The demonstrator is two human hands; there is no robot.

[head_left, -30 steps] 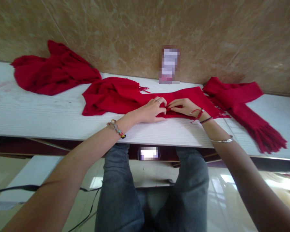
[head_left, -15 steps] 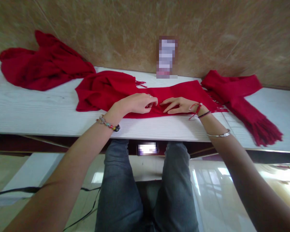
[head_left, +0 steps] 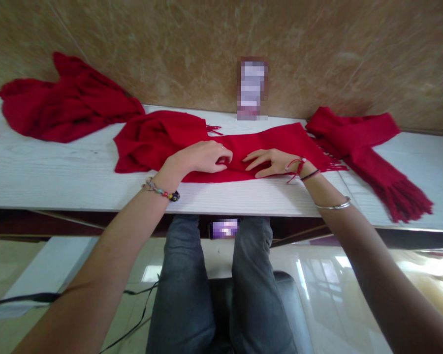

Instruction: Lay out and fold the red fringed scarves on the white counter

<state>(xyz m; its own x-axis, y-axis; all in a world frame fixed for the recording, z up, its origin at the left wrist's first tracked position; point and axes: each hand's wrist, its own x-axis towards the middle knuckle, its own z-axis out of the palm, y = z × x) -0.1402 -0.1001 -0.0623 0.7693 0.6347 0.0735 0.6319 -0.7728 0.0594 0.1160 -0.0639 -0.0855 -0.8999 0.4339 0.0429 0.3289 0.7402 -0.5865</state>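
Observation:
A red fringed scarf (head_left: 162, 140) lies along the middle of a white tabletop (head_left: 59, 177), bunched at its left end and flatter at its right. My left hand (head_left: 201, 157) rests palm down on the scarf's middle with fingers curled loosely, gripping nothing. My right hand (head_left: 271, 162) lies flat on the cloth just to the right, fingers stretched out and a little apart. A small gap of red cloth shows between the two hands.
A second red scarf (head_left: 59, 105) is heaped at the back left against the brown wall. A third red scarf (head_left: 369, 142) trails off the right with its fringe near the table edge. A blurred upright object (head_left: 251, 88) leans on the wall. Black cables (head_left: 29, 297) run below.
My hands, touching fingertip to fingertip a second ago, have slid apart along the scarf. My left hand moved left, and my right hand flattened out.

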